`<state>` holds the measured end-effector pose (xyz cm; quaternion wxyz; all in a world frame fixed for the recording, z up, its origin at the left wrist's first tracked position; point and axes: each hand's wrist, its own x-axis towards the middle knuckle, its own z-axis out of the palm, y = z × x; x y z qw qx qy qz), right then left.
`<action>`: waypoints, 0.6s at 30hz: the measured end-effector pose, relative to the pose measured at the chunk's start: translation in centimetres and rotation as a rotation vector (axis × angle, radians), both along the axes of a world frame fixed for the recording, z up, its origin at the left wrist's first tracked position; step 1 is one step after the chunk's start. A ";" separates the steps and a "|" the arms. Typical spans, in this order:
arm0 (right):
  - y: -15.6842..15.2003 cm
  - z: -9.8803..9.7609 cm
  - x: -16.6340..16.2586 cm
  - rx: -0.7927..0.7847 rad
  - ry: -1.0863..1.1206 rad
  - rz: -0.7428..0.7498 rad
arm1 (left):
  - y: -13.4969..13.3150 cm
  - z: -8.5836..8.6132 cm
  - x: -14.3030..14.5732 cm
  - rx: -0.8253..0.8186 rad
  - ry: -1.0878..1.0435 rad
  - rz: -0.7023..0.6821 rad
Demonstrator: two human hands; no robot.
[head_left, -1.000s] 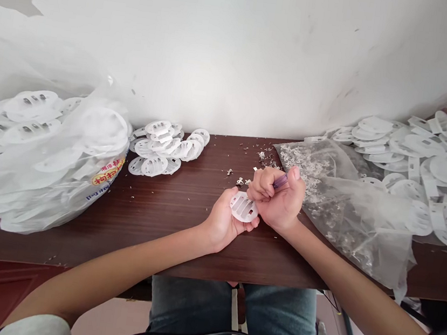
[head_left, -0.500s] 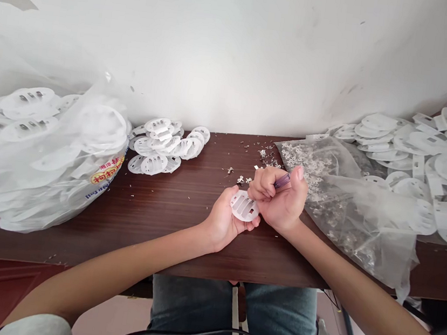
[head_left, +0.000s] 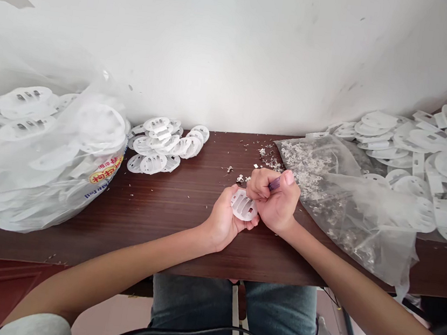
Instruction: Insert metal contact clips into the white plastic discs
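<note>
My left hand (head_left: 220,221) is closed around the edge of a white oval plastic plate (head_left: 244,206) with slots across it, tilted up just above the table. My right hand (head_left: 279,207) is a fist around a slim tool with a purple see-through handle (head_left: 274,184). Its fingers sit against the plate's upper right edge; the working end of the tool is hidden behind them. Just beyond the hands lie a few small metal clips (head_left: 240,179).
Finished-looking slotted plates (head_left: 153,163) lie heaped at the back left. Further left bulges a clear plastic bag (head_left: 84,172) full of plates. To the right, a clear bag (head_left: 325,202) holds many small metal clips, with piled white plates (head_left: 422,143) behind it on the brown table (head_left: 154,202).
My right fist has shifted slightly left and turned a little against the plate, its thumb lower than before. My left hand keeps its hold on the plate nearly unmoved.
</note>
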<state>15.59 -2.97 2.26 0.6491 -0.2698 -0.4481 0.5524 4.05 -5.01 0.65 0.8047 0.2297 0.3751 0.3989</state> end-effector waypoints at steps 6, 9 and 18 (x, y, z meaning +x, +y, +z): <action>-0.3 -0.2 -0.2 0.049 -0.017 0.016 | -0.6 -0.1 0.7 0.101 0.070 0.110; -0.3 -0.4 -0.2 0.073 0.010 0.041 | -0.5 -0.1 0.8 0.111 0.091 0.105; 0.2 -0.2 -0.2 -0.013 0.131 0.067 | -0.4 -0.2 0.8 0.102 0.087 0.077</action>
